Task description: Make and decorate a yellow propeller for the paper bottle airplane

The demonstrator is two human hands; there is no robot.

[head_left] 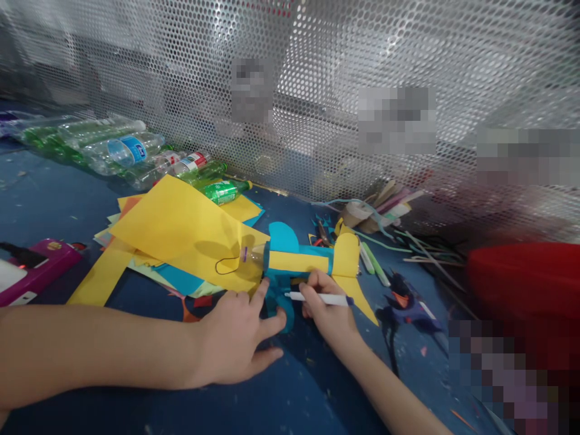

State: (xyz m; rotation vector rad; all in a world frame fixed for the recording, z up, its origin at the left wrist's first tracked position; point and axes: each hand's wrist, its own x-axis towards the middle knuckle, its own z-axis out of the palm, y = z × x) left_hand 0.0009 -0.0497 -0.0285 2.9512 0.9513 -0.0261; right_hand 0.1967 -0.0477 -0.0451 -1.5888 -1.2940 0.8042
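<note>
In the head view lies a model plane (299, 262), a bottle wrapped in blue and yellow paper, with its clear neck at the left. A rounded blue wing (283, 236) sticks out from its far side, and yellow tail pieces (347, 256) stand at the right end. My left hand (233, 341) rests with spread fingers on the near blue wing (286, 320), partly covering it. Between the fingers of my right hand (328, 314) is a white marker (333, 298), its tip at that same near wing and its dark end pointing right.
Coloured paper sheets (176, 223) lie behind my left hand. Plastic bottles (124, 151) line the mesh wall (190, 78). A purple power strip (57, 266) is at the left. On the right are a glue gun (414, 311), glue sticks (375, 264) and a person's red sleeve (525, 284).
</note>
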